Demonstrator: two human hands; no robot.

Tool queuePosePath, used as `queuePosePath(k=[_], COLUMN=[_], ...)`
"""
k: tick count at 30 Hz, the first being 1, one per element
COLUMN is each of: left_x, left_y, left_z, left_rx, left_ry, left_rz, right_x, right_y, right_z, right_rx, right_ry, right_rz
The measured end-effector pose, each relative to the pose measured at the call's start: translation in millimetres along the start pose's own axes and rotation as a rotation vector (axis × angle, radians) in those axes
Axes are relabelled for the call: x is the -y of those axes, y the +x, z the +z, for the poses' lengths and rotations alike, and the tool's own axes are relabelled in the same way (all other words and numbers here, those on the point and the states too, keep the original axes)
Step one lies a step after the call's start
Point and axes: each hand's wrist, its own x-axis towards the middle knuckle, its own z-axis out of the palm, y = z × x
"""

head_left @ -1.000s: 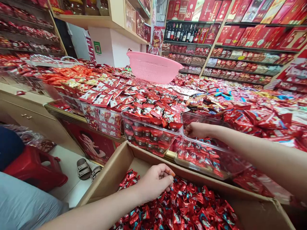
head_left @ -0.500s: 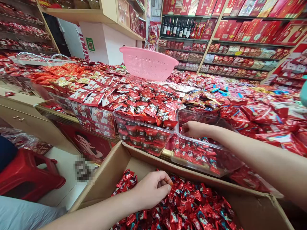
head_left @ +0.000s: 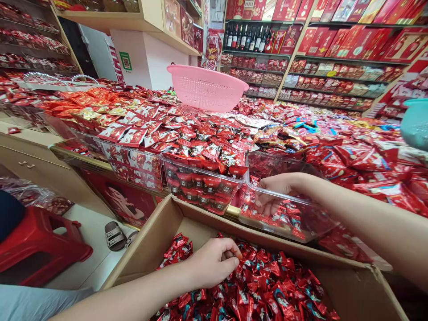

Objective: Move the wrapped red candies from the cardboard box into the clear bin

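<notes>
My left hand (head_left: 217,263) hovers low over a heap of red twist-wrapped candies (head_left: 267,285) in an open cardboard box (head_left: 207,223). Its fingers are curled in toward the thumb, and whatever they may hold is hidden. My right hand (head_left: 276,191) reaches down inside a clear plastic bin (head_left: 284,232), its fingers pointing downward and somewhat apart. They touch the small red candies (head_left: 249,207) lying in that bin, seen partly through its front wall. Where the fingertips end is blurred by the plastic.
Left of that bin stands another clear bin (head_left: 200,189) heaped with red-and-black packets. A pink colander (head_left: 207,87) rests on the candy display behind. At the right edge is a teal bowl (head_left: 416,125). A red stool (head_left: 40,240) and sandals (head_left: 115,236) are on the floor.
My right hand has gone lower into the clear bin, and its fingers have straightened downward. My left hand has stayed almost in place. More of the teal bowl shows at the right.
</notes>
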Motion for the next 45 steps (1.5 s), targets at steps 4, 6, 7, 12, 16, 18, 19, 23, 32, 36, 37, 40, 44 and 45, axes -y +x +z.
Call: queuePosePath(k=[4,6,7,12,16,18,19,23,32,36,37,40,44,45], left_x=[-0.3,-1.1,-1.5,-3.7,-3.3,-2.7,-2.6,-3.3,2.3,2.4,2.4,3.3,4.5,4.7], left_y=[-0.4,-0.7,-0.9,-1.6,-2.1,-2.6,-2.9,-4.4,-4.6,-5.9,-6.1,-5.6,-4.4,-4.3], left_z=[-0.1,-0.2,-0.2,-0.4,-0.4,-0.1,0.1,0.3,0.4,0.6,0.8,1.2,1.3,1.3], left_rx=[0.005,0.013,0.021,0.041,0.043,0.048,0.052,0.062,0.104,0.112,0.109,0.110,0.118,0.119], left_ry=[0.018,0.024,0.025,0.050,0.102,0.119,0.122,0.136,0.235,0.281,0.283,0.279,0.304,0.313], left_rz=[0.007,0.007,0.004,0.008,0.021,0.028,0.032,0.034,0.083,0.110,0.109,0.101,0.109,0.107], right_x=[-2.1,-5.2,-6.7,-10.7,-9.9,-9.8,-9.9,-11.5,-13.4,-6.5,-4.7,-2.0,-4.4,-5.1], right_y=[2.7,6.4,8.4,14.2,15.8,16.6,16.9,16.8,17.7,12.5,11.1,9.0,9.5,9.7], right_z=[-4.4,-7.4,-8.5,-11.0,-14.3,-15.6,-15.7,-12.6,-16.3,-10.7,-8.6,-5.4,-7.3,-7.8], right_rx=[-0.102,-0.172,-0.189,-0.187,-0.267,-0.318,-0.332,-0.239,-0.291,-0.212,-0.165,-0.101,-0.182,-0.171], right_ry=[-0.049,-0.086,-0.102,-0.175,-0.277,-0.325,-0.342,-0.334,-0.385,-0.319,-0.295,-0.243,-0.204,-0.188], right_rz=[-0.016,-0.025,-0.022,0.004,0.009,0.010,0.005,-0.056,-0.081,-0.122,-0.125,-0.113,-0.087,-0.091])
